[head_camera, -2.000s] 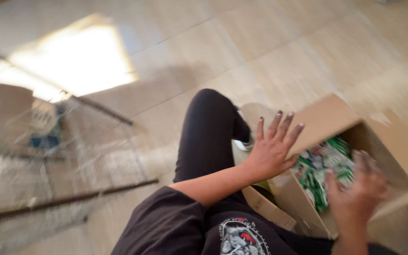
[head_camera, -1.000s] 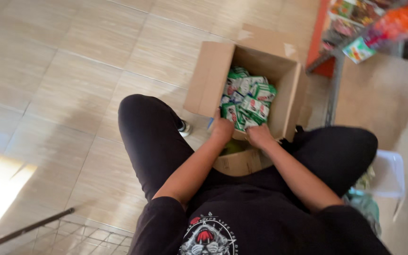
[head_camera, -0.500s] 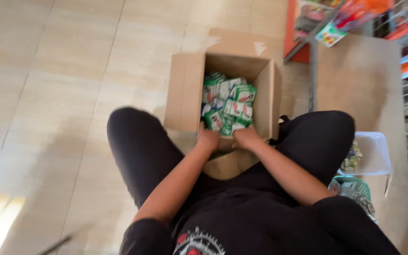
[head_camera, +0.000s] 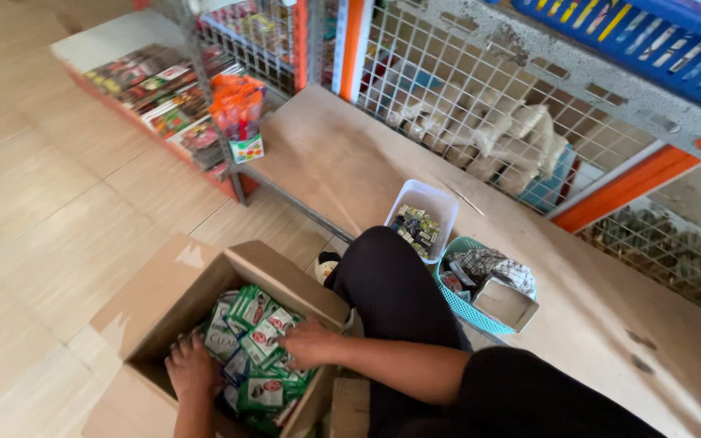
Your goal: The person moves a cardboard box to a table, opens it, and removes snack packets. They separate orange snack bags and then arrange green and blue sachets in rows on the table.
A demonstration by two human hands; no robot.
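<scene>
A seated person reaches both hands into an open cardboard box [head_camera: 164, 304] on a tiled floor. The left hand [head_camera: 191, 367] rests palm down inside the box's near corner, fingers spread flat, gripping nothing. Green and white sachets [head_camera: 257, 345] fill the box. The right hand [head_camera: 308, 342] lies on top of them, fingers curled loosely over a few; whether it grips any cannot be told. Further right, a clear tub [head_camera: 423, 212] and a teal basket [head_camera: 480, 312] sit on a low wooden shelf [head_camera: 350, 154].

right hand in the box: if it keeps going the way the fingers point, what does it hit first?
The right hand points left, across the cardboard box. It already rests on the green sachets; going on, it would likely slide over them toward the left hand or the box wall. Depth is unclear.
</scene>
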